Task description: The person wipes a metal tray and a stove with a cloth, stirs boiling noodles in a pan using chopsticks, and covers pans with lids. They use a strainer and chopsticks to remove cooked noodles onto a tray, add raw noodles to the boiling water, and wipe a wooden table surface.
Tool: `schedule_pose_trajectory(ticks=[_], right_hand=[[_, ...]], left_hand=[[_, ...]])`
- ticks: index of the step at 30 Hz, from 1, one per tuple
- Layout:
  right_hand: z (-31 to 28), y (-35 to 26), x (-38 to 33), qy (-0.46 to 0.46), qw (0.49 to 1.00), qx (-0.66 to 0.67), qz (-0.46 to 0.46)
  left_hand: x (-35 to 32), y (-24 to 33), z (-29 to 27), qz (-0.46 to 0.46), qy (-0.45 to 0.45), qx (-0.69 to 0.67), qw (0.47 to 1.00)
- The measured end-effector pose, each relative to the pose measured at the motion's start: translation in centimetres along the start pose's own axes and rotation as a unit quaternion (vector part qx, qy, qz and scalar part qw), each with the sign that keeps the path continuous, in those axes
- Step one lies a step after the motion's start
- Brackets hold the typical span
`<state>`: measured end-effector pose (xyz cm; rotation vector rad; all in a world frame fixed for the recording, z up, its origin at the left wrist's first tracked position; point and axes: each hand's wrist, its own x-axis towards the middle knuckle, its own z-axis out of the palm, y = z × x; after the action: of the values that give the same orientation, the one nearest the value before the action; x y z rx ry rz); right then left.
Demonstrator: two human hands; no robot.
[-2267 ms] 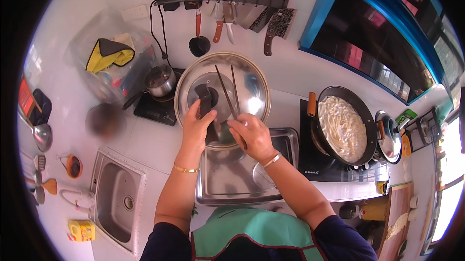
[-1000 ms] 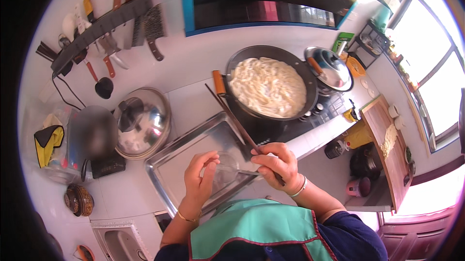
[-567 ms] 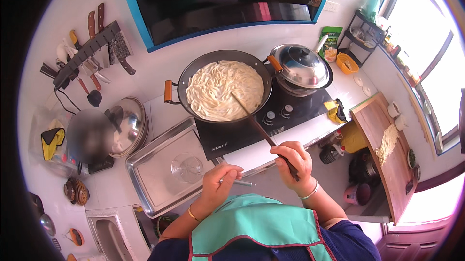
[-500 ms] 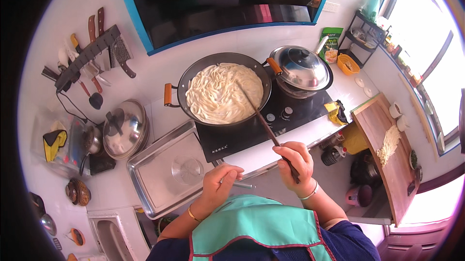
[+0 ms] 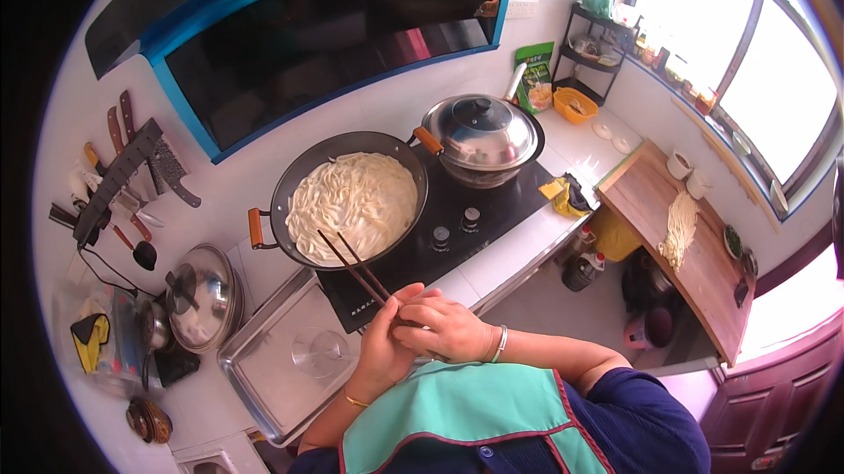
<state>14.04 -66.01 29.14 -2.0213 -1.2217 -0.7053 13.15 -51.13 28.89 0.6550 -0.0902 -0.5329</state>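
Two brown chopsticks point(image 5: 373, 290) rise from between the person's clasped hands, their tips over the near edge of the wok point(image 5: 309, 157). The left hand point(image 5: 384, 346) is partly curled beneath; the right hand point(image 5: 447, 326) folds over it with bent fingers. Both touch the sticks or close around them, but which one truly grips cannot be told

As for progress, a broad mass of pale noodles point(image 5: 356, 206) already fills much of the wok, which sits on the black stove point(image 5: 400, 276). Another heap of noodles point(image 5: 680, 232) lies on the wooden board point(image 5: 633, 188) at the far right, well apart from the wok, so that portion appears not to have gone in. The cooking looks partway along, though how done the noodles are does not show

The lid hides what is in the pot point(image 5: 483, 135) beside the wok. Whether the chopstick tips touch noodles is unclear, and the palms are out of sight. In the steel tray point(image 5: 272, 377) a clear round dish point(image 5: 321, 353) is hard to make out against the shine; the sink point(image 5: 224, 456) is cut off at the lower edge
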Motion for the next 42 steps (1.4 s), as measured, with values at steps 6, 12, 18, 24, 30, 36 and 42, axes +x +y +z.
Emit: schedule_pose_trajectory(ticks=[6,12,18,24,30,36,42], right_hand=[[-0.7,1.6,-1.2,-0.075,0.994,0.074,-0.026],[-2.2,2.0,-1.7,-0.09,0.989,0.105,-0.049],[-2.1,2.2,-1.9,-0.109,0.985,0.127,-0.044],[-1.6,2.1,-1.5,-0.113,0.982,0.141,-0.058],[-1.0,1.5,-1.3,-0.113,0.979,0.157,-0.069],[-1.0,1.0,-1.8,-0.123,0.973,0.174,-0.086],[-1.7,0.8,-2.1,-0.133,0.972,0.171,-0.093]], left_hand=[[-0.2,-2.7,0.1,0.071,0.084,-0.008,0.994],[0.5,-5.1,0.0,0.107,0.103,-0.04,0.988],[-0.3,-6.1,0.5,0.135,0.151,-0.043,0.978],[-0.9,-5.6,0.9,0.141,0.16,-0.023,0.977],[-1.8,-6.3,0.1,0.163,0.176,-0.029,0.97],[-3.1,-7.2,0.7,0.177,0.199,-0.037,0.963],[-3.1,-7.4,1.0,0.17,0.199,-0.036,0.964]])
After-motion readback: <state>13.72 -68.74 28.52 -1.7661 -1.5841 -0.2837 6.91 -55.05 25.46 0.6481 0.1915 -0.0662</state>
